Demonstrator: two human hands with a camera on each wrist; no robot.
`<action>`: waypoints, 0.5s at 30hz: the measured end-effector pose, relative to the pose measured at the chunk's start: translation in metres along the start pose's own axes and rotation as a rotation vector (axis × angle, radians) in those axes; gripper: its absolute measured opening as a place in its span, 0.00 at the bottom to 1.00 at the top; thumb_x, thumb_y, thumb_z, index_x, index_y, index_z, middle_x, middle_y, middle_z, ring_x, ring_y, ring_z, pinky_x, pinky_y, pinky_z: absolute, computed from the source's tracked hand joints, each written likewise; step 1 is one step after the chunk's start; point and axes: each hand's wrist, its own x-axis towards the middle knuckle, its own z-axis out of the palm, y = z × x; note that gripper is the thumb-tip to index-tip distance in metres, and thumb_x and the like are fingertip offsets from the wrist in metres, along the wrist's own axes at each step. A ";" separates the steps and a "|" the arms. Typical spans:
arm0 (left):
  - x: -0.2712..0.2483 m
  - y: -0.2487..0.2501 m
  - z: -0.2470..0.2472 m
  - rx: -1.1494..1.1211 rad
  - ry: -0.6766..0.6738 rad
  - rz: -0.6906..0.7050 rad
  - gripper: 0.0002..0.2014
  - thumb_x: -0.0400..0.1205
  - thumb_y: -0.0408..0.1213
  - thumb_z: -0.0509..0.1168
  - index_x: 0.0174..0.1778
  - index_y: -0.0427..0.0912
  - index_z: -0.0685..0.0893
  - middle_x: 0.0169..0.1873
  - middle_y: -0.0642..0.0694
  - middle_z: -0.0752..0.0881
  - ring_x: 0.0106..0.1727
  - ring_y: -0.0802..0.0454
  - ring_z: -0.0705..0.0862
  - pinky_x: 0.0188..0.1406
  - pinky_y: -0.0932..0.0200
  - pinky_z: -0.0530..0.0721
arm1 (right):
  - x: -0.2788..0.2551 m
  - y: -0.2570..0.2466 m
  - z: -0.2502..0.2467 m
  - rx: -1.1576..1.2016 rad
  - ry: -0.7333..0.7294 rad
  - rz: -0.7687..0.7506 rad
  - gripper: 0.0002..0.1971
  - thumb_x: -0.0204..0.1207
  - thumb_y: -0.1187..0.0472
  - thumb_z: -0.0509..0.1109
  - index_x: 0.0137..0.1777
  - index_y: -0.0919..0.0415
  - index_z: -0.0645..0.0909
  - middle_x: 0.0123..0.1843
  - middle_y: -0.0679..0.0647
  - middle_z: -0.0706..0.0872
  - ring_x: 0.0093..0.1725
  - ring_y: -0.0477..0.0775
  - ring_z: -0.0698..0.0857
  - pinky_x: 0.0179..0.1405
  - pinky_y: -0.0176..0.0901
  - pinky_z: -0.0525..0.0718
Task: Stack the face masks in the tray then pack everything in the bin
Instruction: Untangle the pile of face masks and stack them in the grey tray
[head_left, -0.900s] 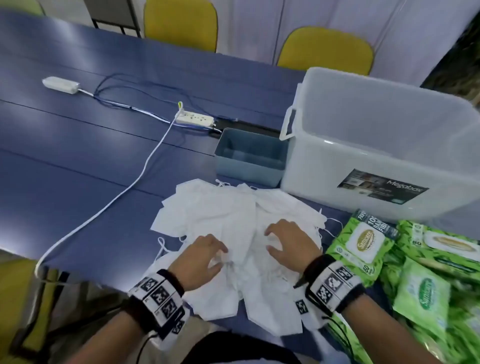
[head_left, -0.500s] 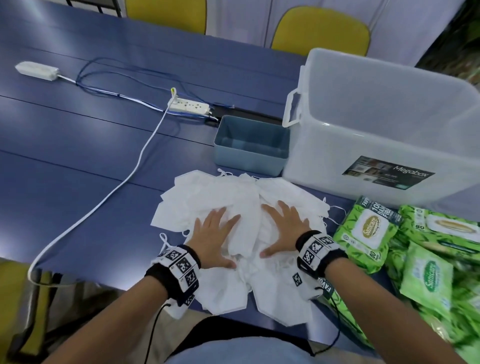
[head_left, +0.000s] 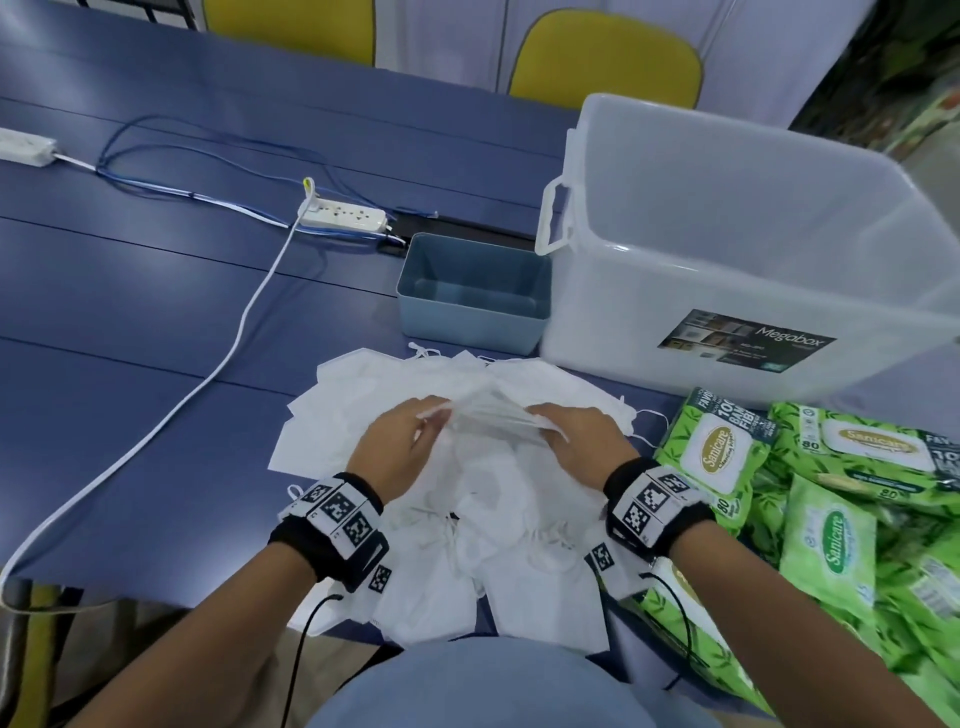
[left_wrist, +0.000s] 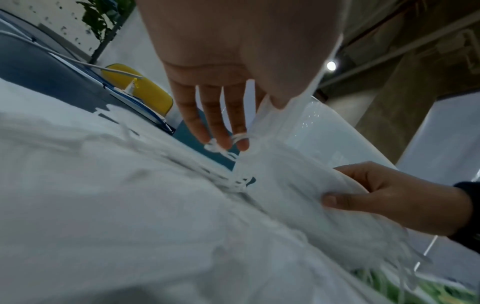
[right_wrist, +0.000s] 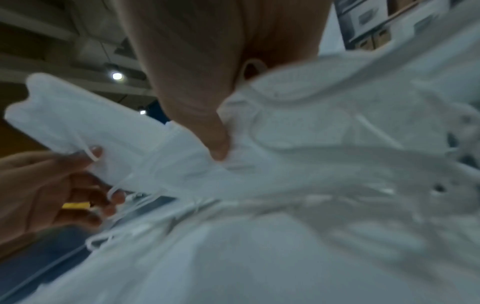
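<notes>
A loose pile of white face masks (head_left: 519, 519) covers the near table edge. My left hand (head_left: 428, 418) and right hand (head_left: 545, 428) hold a small bundle of masks (head_left: 488, 418) between them, raised just above the pile. In the left wrist view my left thumb and fingers (left_wrist: 215, 123) pinch one end of the bundle (left_wrist: 285, 174), and the right hand (left_wrist: 384, 195) grips the other end. The right wrist view shows my right thumb (right_wrist: 210, 127) pressed on the bundle (right_wrist: 116, 139). An empty blue-grey tray (head_left: 415, 291) stands beyond the pile, with a translucent bin (head_left: 753, 249) to its right.
Several green wet-wipe packs (head_left: 831, 493) lie at the right, against the pile and in front of the bin. A white power strip (head_left: 343, 215) with cables (head_left: 244, 322) lies at the back left. Yellow chairs (head_left: 602, 57) stand behind the blue table (head_left: 130, 312).
Both hands lay flat on the mask pile half a second ago. They have now closed on a bundle of masks and lifted it slightly off the pile.
</notes>
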 end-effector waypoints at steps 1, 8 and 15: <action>0.002 0.005 -0.003 -0.005 0.066 -0.017 0.30 0.81 0.58 0.46 0.47 0.38 0.86 0.36 0.49 0.84 0.37 0.51 0.80 0.39 0.57 0.73 | -0.001 0.002 -0.008 0.005 0.042 0.000 0.17 0.83 0.59 0.62 0.71 0.52 0.77 0.66 0.56 0.85 0.64 0.62 0.81 0.61 0.47 0.75; 0.019 0.042 -0.020 -0.413 0.448 -0.123 0.13 0.88 0.40 0.55 0.42 0.44 0.82 0.37 0.53 0.83 0.37 0.66 0.80 0.38 0.60 0.80 | -0.016 0.014 -0.058 0.291 0.309 -0.019 0.12 0.80 0.55 0.68 0.61 0.58 0.82 0.47 0.54 0.88 0.45 0.55 0.84 0.45 0.44 0.80; 0.021 0.058 -0.024 -0.644 0.450 -0.121 0.16 0.80 0.42 0.55 0.58 0.36 0.77 0.49 0.43 0.84 0.53 0.45 0.83 0.53 0.40 0.85 | -0.023 0.014 -0.068 0.808 0.330 0.024 0.09 0.85 0.59 0.60 0.62 0.57 0.77 0.56 0.48 0.86 0.53 0.43 0.86 0.53 0.32 0.83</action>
